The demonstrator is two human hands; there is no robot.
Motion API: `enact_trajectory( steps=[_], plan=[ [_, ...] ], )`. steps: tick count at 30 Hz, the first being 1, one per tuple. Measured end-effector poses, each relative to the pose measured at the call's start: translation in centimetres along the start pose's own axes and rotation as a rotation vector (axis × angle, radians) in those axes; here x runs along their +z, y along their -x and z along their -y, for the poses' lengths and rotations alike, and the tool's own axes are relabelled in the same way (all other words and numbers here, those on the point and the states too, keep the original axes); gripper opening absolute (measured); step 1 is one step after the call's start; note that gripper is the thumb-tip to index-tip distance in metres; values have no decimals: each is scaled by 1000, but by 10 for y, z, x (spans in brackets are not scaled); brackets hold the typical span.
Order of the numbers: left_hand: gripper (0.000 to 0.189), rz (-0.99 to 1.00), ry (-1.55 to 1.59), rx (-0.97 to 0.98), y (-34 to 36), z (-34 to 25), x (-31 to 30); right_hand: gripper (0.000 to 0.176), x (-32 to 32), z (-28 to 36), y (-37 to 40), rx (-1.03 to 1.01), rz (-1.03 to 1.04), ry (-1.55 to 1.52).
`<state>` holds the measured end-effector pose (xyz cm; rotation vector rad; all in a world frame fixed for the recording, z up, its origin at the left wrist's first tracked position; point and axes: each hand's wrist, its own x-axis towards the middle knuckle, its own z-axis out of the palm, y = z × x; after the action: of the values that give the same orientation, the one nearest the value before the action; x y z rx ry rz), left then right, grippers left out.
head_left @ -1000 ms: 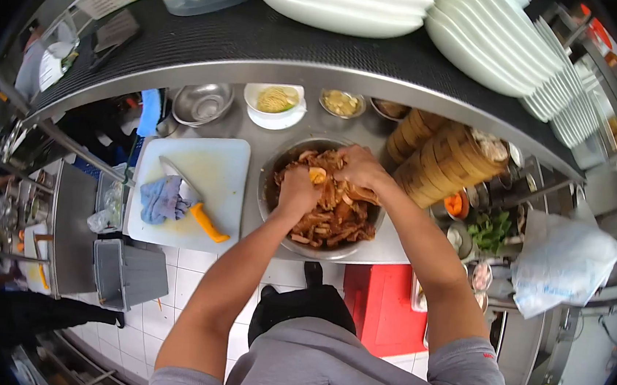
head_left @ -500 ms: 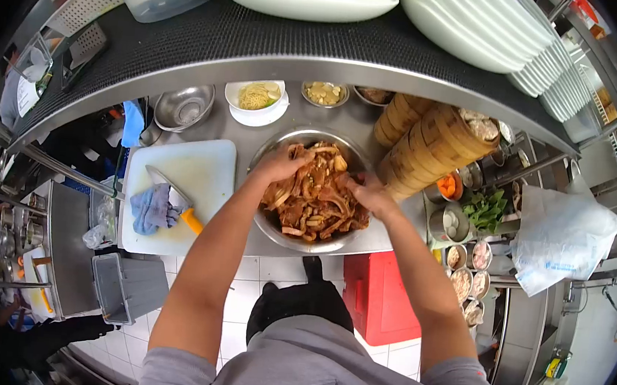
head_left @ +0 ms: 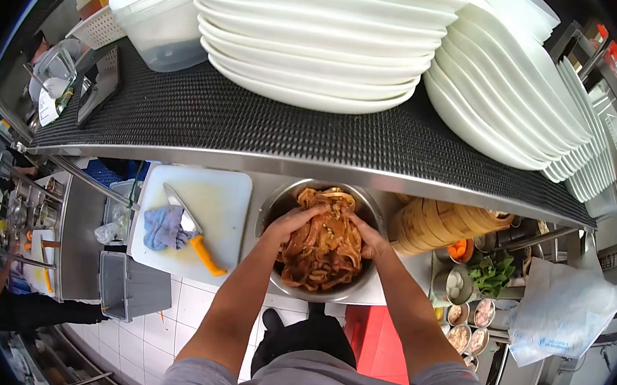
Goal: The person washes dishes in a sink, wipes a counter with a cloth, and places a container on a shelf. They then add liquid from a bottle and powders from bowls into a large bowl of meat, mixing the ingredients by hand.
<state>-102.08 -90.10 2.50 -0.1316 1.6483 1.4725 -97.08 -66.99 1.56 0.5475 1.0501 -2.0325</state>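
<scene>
A steel mixing bowl (head_left: 267,202) on the counter holds a heap of marinated meat (head_left: 324,249), raw-looking slices coated in reddish-brown sauce with small pale bits on top. From the left side, my left hand (head_left: 292,224) curves around the meat, its fingers pressed into the pile. Opposite it, my right hand (head_left: 365,235) grips the same heap, fingertips partly buried. The two hands squeeze the slices together between them near the far half of the bowl.
Left of the bowl, a white cutting board (head_left: 225,218) carries a knife with an orange handle (head_left: 207,255) and a bluish cloth (head_left: 164,227). Bamboo steamers (head_left: 438,226) stand to the right. Overhead, a shelf (head_left: 255,133) bears stacked white plates (head_left: 321,47). A red box (head_left: 387,339) sits below the counter.
My view has tilted up, showing more shelf and plates. My hands have moved closer together, gathering the meat into a taller heap between them.
</scene>
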Motion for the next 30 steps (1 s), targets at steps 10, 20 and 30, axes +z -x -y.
enact_trajectory(
  steps=[10, 20, 30],
  plan=[
    [68, -207, 54, 233, 17, -7, 26, 62, 20, -17, 0, -245, -61, -22],
    [52, -703, -189, 559, 55, -19, 68, 72, 82, -12, 48, -686, -300, 129],
    [51, -402, 320, 815, 51, 13, 67, 57, 95, -19, 56, -1072, -458, 593]
  ],
)
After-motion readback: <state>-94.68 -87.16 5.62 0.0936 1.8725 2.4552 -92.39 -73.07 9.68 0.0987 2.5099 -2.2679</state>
